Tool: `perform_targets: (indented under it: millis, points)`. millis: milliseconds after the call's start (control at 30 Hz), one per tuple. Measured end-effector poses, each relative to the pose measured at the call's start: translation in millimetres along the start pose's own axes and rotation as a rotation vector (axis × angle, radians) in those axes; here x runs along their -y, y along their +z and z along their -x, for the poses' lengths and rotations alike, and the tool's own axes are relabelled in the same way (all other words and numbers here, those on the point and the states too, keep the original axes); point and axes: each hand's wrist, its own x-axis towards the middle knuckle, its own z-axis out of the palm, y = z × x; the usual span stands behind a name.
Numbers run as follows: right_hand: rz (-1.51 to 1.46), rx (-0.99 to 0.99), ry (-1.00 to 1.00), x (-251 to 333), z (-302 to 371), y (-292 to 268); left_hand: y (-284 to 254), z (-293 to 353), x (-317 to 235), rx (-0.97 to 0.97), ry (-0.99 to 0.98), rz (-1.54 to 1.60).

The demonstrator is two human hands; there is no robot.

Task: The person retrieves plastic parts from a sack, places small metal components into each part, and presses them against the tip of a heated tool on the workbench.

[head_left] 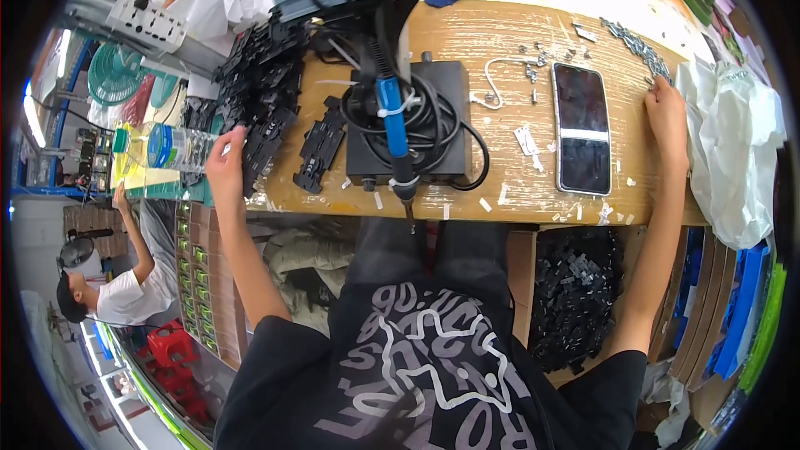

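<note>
My left hand (225,168) is at the table's left side, fingers closed, beside a clear plastic bottle (171,148) with a blue label and green cap. A small pale spot shows at its fingertips; what it holds I cannot make out. Black plastic parts (265,137) are heaped just beyond it, and one separate black part (320,148) lies to its right. At the far right, my right hand (667,121) pinches at the near end of a row of small metal screws (629,43). An electric screwdriver (392,121), blue and black, hangs upright mid-table, bit downward.
Behind the screwdriver stands a black box (446,83) wrapped in cable. A phone (582,129) lies near small metal pieces (533,71) and paper scraps. White plastic sheeting (729,146) covers the right edge. Below the table is a box of black pieces (577,296). Co-workers (125,292) sit at left.
</note>
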Motion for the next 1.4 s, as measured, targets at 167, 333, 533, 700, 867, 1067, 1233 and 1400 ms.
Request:
perform_targets:
  millis: [167,333,533,700,867,1067,1233,1400]
  points:
    - [-0.041,0.098,0.081,-23.8,-13.5,-6.1,-5.0,10.1,-5.2,0.247,-0.166,0.135]
    - [-0.067,0.064,0.080,-15.7,-11.4,-1.0,-1.1,36.6,-9.3,0.152,-0.299,0.495]
    - [-0.106,-0.064,0.126,32.2,34.5,-31.7,9.2,60.5,-12.7,0.353,-0.355,0.950]
    - [-0.501,-0.204,0.284,93.0,87.4,-59.1,31.0,74.7,-22.3,0.261,-0.297,1.078]
    - [-0.858,-0.146,0.340,180.6,134.9,-81.2,48.3,97.0,-45.4,0.259,-0.355,0.985]
    - [-1.171,-0.032,0.259,242.5,154.3,-80.1,50.1,122.4,-48.1,0.318,-0.261,0.852]
    - [-1.213,0.019,0.176,255.4,167.0,-79.4,46.0,137.4,-53.7,0.547,-0.186,0.833]
    - [-1.535,0.080,0.262,261.3,167.2,-81.5,41.7,146.1,-52.4,0.794,-0.122,0.643]
